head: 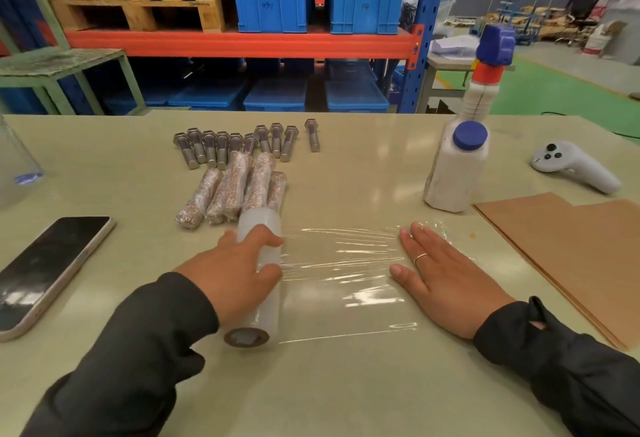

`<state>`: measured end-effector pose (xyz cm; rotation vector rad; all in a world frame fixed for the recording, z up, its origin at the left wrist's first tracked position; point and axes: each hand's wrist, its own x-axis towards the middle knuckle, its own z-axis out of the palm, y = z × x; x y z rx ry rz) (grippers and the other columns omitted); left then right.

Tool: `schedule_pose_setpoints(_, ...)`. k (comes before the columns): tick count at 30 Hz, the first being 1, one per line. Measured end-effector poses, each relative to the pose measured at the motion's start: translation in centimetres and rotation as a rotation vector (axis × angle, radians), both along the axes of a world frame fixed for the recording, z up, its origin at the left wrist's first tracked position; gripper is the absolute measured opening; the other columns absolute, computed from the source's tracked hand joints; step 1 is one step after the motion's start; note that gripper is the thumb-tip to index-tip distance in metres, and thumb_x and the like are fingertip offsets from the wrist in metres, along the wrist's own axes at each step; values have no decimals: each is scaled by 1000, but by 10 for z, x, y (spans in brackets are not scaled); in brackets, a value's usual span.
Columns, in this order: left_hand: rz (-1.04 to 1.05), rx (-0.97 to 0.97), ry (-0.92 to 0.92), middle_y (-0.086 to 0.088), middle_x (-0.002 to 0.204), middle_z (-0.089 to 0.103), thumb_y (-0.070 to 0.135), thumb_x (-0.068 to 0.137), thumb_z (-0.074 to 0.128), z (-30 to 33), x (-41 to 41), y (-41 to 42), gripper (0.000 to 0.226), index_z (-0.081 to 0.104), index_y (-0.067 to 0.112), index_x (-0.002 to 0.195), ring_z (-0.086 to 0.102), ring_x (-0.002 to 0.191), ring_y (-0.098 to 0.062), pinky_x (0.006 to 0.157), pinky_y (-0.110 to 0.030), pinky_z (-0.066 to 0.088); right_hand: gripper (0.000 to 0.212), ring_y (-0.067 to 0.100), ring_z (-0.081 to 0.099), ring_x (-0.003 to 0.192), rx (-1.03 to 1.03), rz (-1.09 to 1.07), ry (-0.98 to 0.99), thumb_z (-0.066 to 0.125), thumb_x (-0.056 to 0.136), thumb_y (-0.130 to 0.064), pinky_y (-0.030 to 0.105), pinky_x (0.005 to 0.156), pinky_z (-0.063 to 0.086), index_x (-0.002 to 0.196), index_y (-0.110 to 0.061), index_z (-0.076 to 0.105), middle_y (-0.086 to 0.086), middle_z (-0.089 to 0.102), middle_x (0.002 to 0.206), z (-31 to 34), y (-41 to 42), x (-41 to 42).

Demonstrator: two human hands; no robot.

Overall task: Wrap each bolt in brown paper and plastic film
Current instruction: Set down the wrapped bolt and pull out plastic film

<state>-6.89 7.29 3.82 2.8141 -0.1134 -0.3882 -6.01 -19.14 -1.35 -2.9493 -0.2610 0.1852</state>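
My left hand (230, 268) grips a roll of plastic film (258, 277) lying on the table. A stretch of clear film (343, 281) runs from the roll to the right. My right hand (446, 281) lies flat, fingers spread, pressing the film's free end onto the table. Behind the roll lie several wrapped bolts (235, 191). Farther back is a row of several bare steel bolts (235, 144), with one more bolt (312, 133) apart on the right. Sheets of brown paper (571, 249) are stacked at the right.
A phone (48, 267) lies at the left. A white spray bottle (460, 156) with a blue head stands at the back right, a white controller (571, 166) beyond it. A clear container (15, 166) is at the left edge. Blue crates (273, 0) fill the racks behind the table.
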Motion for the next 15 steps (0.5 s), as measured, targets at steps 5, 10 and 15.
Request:
schedule_pose_setpoints(5, 65, -134, -69, 3, 113, 31, 53, 81, 57, -12, 1, -5, 48, 30, 42, 119, 46, 93, -17, 71, -24, 37, 70, 4, -17, 141, -16, -11, 12, 13, 92, -59, 15, 103, -15, 148, -25, -9, -6, -17, 156, 2, 0, -2)
schedule_pose_setpoints(10, 86, -341, -104, -4, 151, 18, 24, 92, 47, -15, 0, 18, 36, 36, 52, 110, 23, 135, -24, 101, -33, 31, 72, 3, -19, 140, -2, -22, 30, 12, 90, -63, 16, 103, -15, 148, -27, -11, -9, -19, 155, 1, -3, -11)
schedule_pose_setpoints(15, 163, -308, -213, 7, 155, 13, 18, 95, 39, -8, -11, 35, 42, 39, 46, 127, 18, 140, -13, 108, -28, 18, 72, 4, -20, 140, -6, -27, 35, 12, 89, -63, 17, 106, -14, 148, -27, -11, -8, -19, 155, 1, -5, -13)
